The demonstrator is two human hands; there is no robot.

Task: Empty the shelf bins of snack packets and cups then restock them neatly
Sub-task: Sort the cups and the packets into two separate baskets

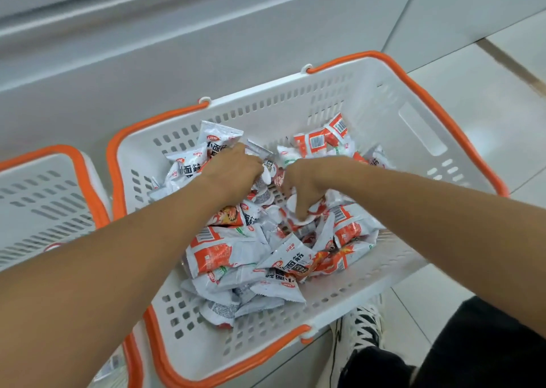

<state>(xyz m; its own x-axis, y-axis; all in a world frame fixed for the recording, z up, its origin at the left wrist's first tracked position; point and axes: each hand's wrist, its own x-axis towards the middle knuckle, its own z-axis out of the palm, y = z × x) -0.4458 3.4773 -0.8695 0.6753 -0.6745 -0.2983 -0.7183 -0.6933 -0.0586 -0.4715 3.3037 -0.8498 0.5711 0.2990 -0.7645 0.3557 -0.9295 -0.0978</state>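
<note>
both hands, left hand (pixel 233 170) and right hand (pixel 304 186), curl around snack packets (pixel 236 257) in the basket (pixel 384 115).

The basket (pixel 381 127) is white with orange rims and slotted walls. Snack packets (pixel 236 251) are white and orange-red with black lettering.

Both hands (pixel 233 172) (pixel 304 186) down, grips seemingly curled

Both forearms are bare to the frame edge, with no sleeves, watch or rings showing on the left hand (pixel 236 170) or the right hand (pixel 304 186). The person wears dark black trousers (pixel 472 349) and a white lace-up sneaker with black criss-cross laces and black trim (pixel 359 328).
</note>
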